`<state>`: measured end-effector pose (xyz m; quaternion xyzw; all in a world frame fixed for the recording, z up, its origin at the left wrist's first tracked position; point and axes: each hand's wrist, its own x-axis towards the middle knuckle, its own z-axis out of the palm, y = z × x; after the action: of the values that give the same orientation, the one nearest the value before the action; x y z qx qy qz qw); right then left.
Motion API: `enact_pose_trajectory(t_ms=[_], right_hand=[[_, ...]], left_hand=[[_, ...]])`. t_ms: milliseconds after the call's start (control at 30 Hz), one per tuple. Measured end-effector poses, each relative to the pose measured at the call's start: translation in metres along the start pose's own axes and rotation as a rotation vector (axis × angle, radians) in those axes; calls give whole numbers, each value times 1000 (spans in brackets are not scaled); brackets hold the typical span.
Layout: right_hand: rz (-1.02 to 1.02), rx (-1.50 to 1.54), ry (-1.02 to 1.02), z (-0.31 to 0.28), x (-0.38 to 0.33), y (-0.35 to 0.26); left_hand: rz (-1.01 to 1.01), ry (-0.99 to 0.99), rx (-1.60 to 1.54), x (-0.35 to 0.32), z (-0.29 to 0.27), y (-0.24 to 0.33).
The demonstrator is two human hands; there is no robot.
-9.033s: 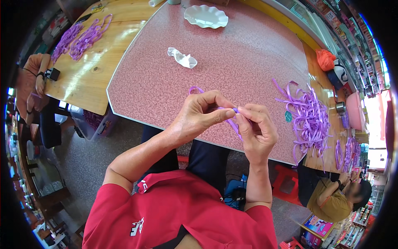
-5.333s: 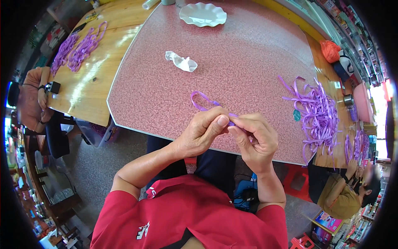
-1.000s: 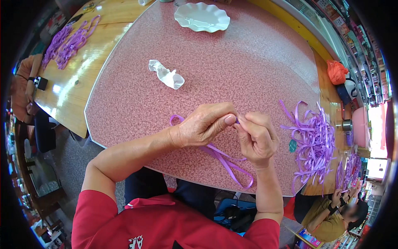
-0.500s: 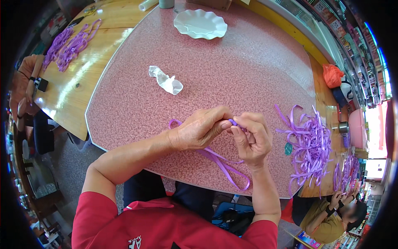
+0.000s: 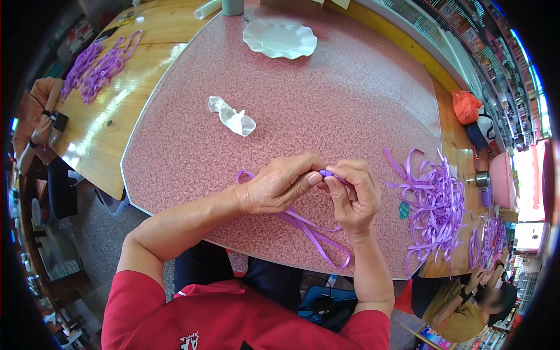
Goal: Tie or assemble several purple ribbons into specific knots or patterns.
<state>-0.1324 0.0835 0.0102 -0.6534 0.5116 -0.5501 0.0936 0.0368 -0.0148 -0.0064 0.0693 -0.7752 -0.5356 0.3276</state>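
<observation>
Over the near part of the table, my left hand (image 5: 281,182) and my right hand (image 5: 354,192) meet, fingertips pinched from both sides on a small rounded purple piece (image 5: 326,173). A flat purple ribbon (image 5: 315,235) passes beneath my left hand. One loop of it shows above my left wrist, and a longer loop lies toward the table's front edge. Whether the ribbon joins the small piece is hidden by my fingers. To the right of my right hand lies a tangled heap of purple ribbons (image 5: 438,204), with a small green piece (image 5: 404,210) at its left side.
On the pink speckled table (image 5: 181,140) lie a crumpled white wrapper (image 5: 233,118) and, farther back, a white scalloped dish (image 5: 280,39). More purple ribbons (image 5: 96,70) lie on the wooden table at left. An orange bag (image 5: 466,107) sits at right. Other people sit at both sides.
My hands keep nearly the same pose, and slightly more of the small purple piece shows between my fingertips. The whole view has shifted a little.
</observation>
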Motion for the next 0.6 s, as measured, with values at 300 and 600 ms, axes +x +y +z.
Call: enact_pose_trajectory(t_ms=[300,600], right_hand=[[126,290,-68,-3,3,-6],[229,493,-105,-6,3,0]], left_hand=[[5,-6,-52,2,-1,1],[112,13,111,4,-3,-1]])
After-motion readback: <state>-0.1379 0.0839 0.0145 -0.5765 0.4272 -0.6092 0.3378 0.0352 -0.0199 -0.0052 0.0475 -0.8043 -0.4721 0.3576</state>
